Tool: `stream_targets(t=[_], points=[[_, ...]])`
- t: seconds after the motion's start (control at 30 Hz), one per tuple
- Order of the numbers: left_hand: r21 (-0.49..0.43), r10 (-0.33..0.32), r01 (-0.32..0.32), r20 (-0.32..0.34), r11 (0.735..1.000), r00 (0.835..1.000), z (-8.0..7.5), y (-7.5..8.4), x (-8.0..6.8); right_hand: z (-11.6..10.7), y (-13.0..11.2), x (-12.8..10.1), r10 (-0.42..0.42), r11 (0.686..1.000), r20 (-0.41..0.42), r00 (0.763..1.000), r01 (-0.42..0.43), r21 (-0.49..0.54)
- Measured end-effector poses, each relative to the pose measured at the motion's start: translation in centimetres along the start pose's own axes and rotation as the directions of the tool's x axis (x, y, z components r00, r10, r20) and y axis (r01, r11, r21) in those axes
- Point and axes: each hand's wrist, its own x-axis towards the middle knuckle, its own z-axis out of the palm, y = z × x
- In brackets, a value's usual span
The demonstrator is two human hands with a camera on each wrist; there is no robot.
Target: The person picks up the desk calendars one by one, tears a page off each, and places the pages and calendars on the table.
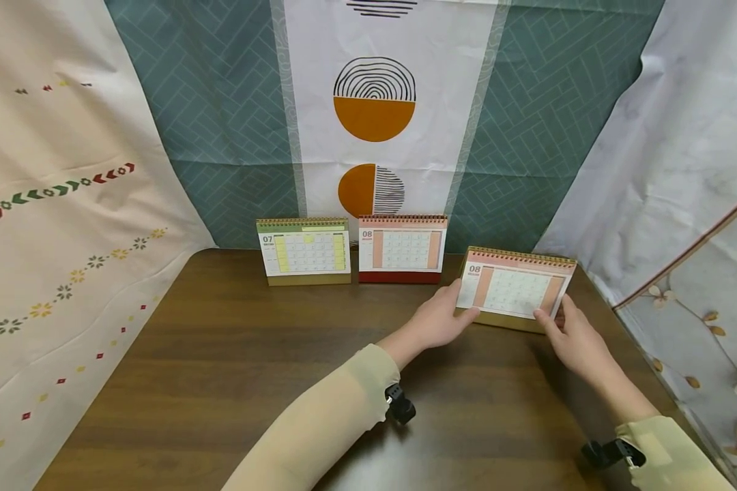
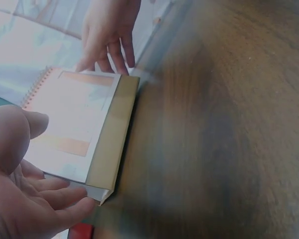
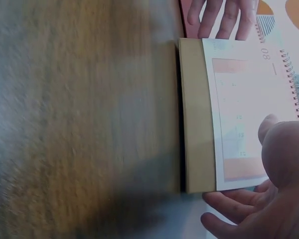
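A desk calendar [image 1: 508, 290] marked 08, with pink bands, a gold spiral and a tan base, stands slightly askew at the right of the table. My left hand [image 1: 432, 318] is at its left side, fingers extended along the edge. In the left wrist view, that thumb [image 2: 37, 123] hovers over the page's side. My right hand [image 1: 580, 341] holds the opposite side, thumb over the front and fingers around the edge. From the right wrist view, the right thumb [image 3: 269, 127] overlaps the page, and the tan base [image 3: 198, 117] faces the near side.
Left of it along the back stand a pink 08 calendar [image 1: 401, 249] with a red base and a green-and-yellow 07 calendar [image 1: 305, 251]. A patterned curtain [image 1: 239, 123] hangs behind the brown wooden table [image 1: 221, 382]. Pale cloths [image 1: 669, 170] flank both sides.
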Motion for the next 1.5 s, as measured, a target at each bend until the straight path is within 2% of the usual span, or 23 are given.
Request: stream_targets(t=[0.43,0.8,0.97,1.5], points=[[0.0,-0.007,0.007,0.012,1.0,1.0,-1.5,-0.7,-2.7,0.5,-2.4,-1.7,0.005,1.0,0.029,1.0,-0.005,-0.006],[-0.063,0.009,-0.01,-0.023,0.998,1.0,-3.2,-2.1,-5.2,1.8,-4.6,-2.2,-0.034,0.999,0.019,0.999,0.033,0.033],[-0.053,0.006,-0.009,-0.058,0.999,0.998,-3.8,-2.9,-6.1,2.4,-5.7,-2.1,-0.068,0.996,0.015,0.998,0.067,0.055],[-0.099,-0.008,-0.002,-0.096,0.995,0.995,-5.8,-4.7,-8.2,4.5,-8.0,-1.5,-0.095,0.988,-0.014,0.995,0.096,0.124]])
